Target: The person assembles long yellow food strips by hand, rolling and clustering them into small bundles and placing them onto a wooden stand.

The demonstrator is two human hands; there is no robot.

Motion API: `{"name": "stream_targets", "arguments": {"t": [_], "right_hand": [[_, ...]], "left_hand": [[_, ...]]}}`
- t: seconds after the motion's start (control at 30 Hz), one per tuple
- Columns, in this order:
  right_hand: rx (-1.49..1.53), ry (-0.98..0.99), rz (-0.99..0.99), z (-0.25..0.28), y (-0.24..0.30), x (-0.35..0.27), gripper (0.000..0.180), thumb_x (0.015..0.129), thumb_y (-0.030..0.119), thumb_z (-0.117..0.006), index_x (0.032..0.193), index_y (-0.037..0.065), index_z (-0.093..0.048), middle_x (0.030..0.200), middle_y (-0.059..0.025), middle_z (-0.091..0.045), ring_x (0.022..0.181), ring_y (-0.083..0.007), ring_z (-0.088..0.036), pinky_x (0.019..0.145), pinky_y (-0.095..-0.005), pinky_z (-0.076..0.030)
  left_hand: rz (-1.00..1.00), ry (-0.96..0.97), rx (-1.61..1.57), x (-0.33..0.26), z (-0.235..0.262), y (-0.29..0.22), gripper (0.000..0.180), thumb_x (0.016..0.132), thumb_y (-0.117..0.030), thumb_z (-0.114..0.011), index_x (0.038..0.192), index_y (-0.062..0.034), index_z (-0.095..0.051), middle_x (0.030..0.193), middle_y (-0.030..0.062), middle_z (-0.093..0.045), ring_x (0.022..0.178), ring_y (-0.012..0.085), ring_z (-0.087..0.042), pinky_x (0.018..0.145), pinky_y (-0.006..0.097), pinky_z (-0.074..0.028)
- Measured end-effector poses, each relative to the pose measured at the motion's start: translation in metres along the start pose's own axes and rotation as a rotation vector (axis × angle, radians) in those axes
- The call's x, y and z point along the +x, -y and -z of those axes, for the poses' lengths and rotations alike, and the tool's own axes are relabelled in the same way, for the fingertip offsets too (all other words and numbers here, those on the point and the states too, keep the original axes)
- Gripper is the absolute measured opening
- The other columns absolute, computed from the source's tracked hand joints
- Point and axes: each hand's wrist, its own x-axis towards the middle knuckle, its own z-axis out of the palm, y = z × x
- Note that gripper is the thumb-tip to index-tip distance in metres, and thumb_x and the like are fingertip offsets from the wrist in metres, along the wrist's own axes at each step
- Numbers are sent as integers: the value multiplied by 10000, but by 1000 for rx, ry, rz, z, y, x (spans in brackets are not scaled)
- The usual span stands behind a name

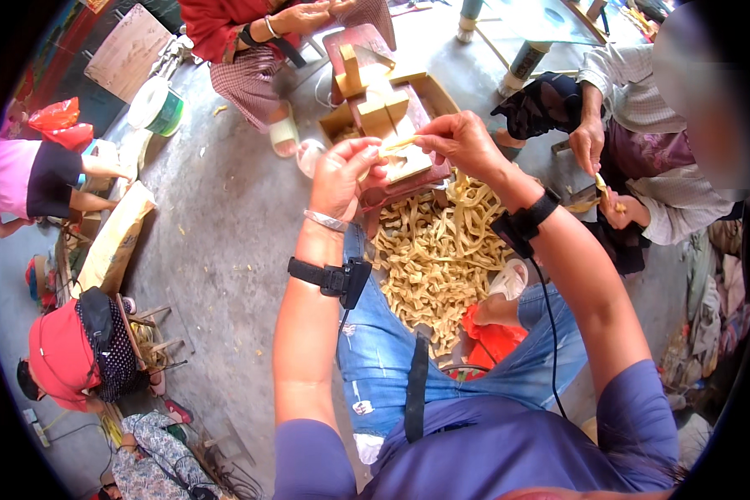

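Note:
My left hand point(347, 177) and my right hand point(462, 143) are raised in front of me, fingers pinched. A thin pale-yellow strip point(400, 144) stretches between them, an end in each hand. Just beyond and below it, stacks of yellow paper-like blocks point(383, 110) rest on a reddish-brown stand point(421, 177). Under my forearms, between my knees, lies a large heap of folded yellow strips point(433, 258). Its near edge reaches a red plastic bag point(493, 337).
A cardboard box point(436, 93) surrounds the stand. At the right, a seated person point(642, 142) handles a yellow strip; another in red point(229, 33) sits at the far side. More people are on the left, near a white-green bucket point(157, 107). A glass table point(550, 21) stands at the back.

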Motion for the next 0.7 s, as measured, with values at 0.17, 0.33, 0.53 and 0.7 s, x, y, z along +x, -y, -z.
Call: {"name": "stream_targets", "arguments": {"t": [0.17,0.33,0.53,0.7], "right_hand": [[-39,-67,79,-5,-3,8,185,827,139,-664,908,-25,-691,644,-70,-635,543,-105,-589,523,-257,-470],[-130,-125,72,-10,-4,14,175,807,151,-661,881,-3,-697,663,-113,-643,581,-165,-619,564,-299,-490],[-436,-241,75,-20,-26,23,170,744,223,-680,812,70,-706,759,-145,-666,706,-309,-647,656,-390,-508],[-154,-212,37,-1,-18,-15,157,784,181,-673,887,64,-690,758,-97,-679,695,-200,-638,653,-314,-493]], "left_hand": [[0,-7,-24,12,9,4,186,911,-100,-568,1058,12,-591,861,110,-657,678,136,-653,625,269,-583],[4,-21,-16,19,14,8,186,911,-91,-565,1063,14,-585,861,113,-655,680,138,-653,625,267,-586],[24,-108,-6,24,17,20,157,912,-82,-559,1035,12,-581,858,118,-654,685,145,-655,621,272,-588],[90,-76,-6,-25,-4,28,163,914,-96,-555,1042,2,-582,865,107,-657,685,154,-661,623,279,-587]]}}
